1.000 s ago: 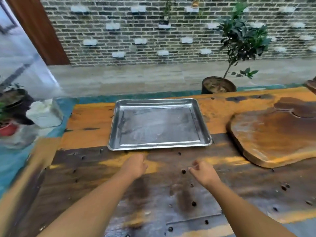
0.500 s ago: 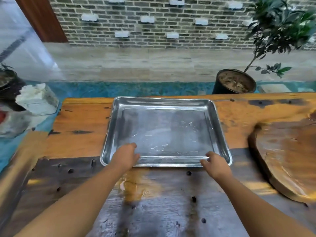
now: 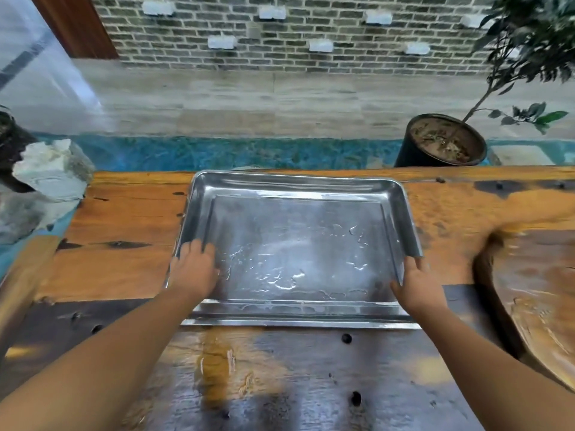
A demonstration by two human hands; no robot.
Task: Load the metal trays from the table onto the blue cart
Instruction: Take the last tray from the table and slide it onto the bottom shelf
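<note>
The shallow rectangular silver metal tray (image 3: 292, 179) lies in the middle of the worn orange and dark wooden worktop (image 3: 124, 219), its far rim close to the worktop's far edge. Half a second ago both hands were at the tray's near rim; now they have slid apart to its sides. The left hand (image 3: 194, 269) curls its fingers over the left rim, and the right hand (image 3: 417, 284) clasps the right rim near the near corner. A second metal rim shows under the near edge; whether that is another tray I cannot tell. A thick brown wooden slab (image 3: 535, 290) lies at the worktop's right edge, now closer to the tray in view.
</note>
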